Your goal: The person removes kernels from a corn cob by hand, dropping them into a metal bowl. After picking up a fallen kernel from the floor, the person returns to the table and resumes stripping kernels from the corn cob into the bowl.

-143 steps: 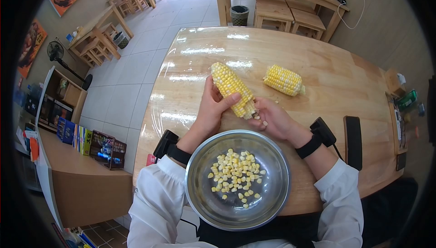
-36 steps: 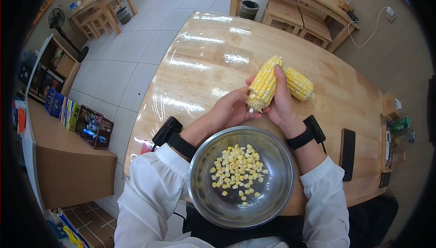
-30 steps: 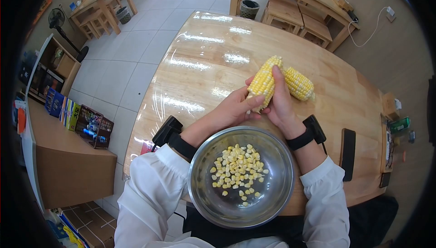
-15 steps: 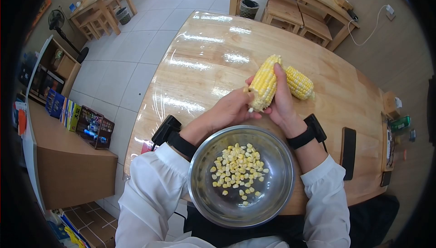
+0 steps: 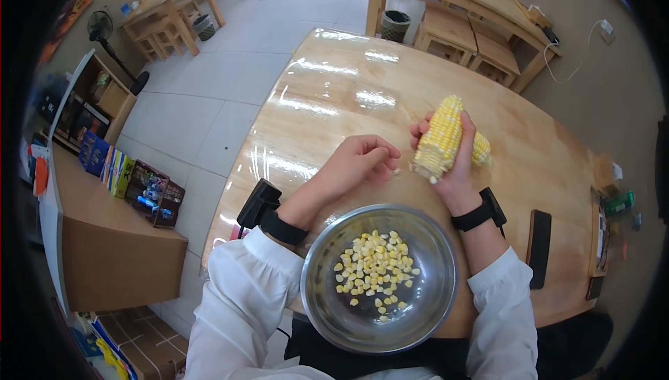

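Observation:
My right hand (image 5: 458, 181) is wrapped round an ear of corn (image 5: 442, 136), held tilted above the table with its bare, broken end towards me. Behind that hand a second ear of corn (image 5: 481, 150) lies on the table, partly hidden. Apart from the corn, my left hand (image 5: 359, 164) hovers to the left with its fingers curled in. A tiny pale bit (image 5: 396, 171) shows by its fingertips; whether the fingers grip anything is hidden. Below both hands a steel bowl (image 5: 435, 310) contains loose yellow corn kernels (image 5: 376, 265).
The bowl stands at the near edge of the glossy wooden table (image 5: 313, 129). A black phone-like slab (image 5: 539, 247) lies to the right, near a tissue box (image 5: 605, 174) and a green can (image 5: 619, 203). A cabinet (image 5: 118, 261) stands on the left.
My left hand has come away from the ear of corn towards the left. My right hand has carried the ear rightwards and turned it more upright. The view has shifted slightly.

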The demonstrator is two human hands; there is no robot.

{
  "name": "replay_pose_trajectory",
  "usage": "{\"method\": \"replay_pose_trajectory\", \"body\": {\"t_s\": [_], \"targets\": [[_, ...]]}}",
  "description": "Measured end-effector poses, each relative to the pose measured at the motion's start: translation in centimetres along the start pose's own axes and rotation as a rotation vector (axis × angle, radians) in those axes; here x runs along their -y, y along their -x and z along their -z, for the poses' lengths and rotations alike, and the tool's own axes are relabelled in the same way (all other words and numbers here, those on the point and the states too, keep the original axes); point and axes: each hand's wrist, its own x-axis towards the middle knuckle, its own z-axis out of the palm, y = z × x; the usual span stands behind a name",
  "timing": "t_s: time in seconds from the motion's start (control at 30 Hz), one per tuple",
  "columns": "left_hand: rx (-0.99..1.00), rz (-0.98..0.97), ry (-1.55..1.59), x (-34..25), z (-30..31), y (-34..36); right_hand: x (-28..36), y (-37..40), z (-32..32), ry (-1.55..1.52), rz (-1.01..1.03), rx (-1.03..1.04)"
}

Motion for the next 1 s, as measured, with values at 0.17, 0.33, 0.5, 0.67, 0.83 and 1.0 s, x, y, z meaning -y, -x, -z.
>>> {"method": "replay_pose_trajectory", "body": {"t_s": [0.17,0.33,0.5,0.67,0.83,1.0], "targets": [[-0.745,-0.646,-0.598,-1.5,10.1,-3.0,0.4,0.0,0.4,-0.037,-0.008,0.103],[-0.439,-0.515,-0.546,-1.6,9.9,-3.6,0.5,-0.2,0.3,-0.032,-0.021,0.127],[0.013,-0.188,-0.41,1.2,2.3,-3.7,0.8,-0.4,0.0,-0.119,-0.028,0.072],[0.108,-0.315,-0.627,0.7,1.1,-3.3,0.8,-0.6,0.3,-0.095,-0.006,0.122],[0.041,-0.577,-0.849,1.3,0.6,-3.4,1.5,-0.3,-0.2,-0.128,-0.009,0.12],[0.007,-0.732,-0.894,1.0,-0.5,-3.0,5.1,1.4,-1.7,-0.232,0.084,0.194]]}}
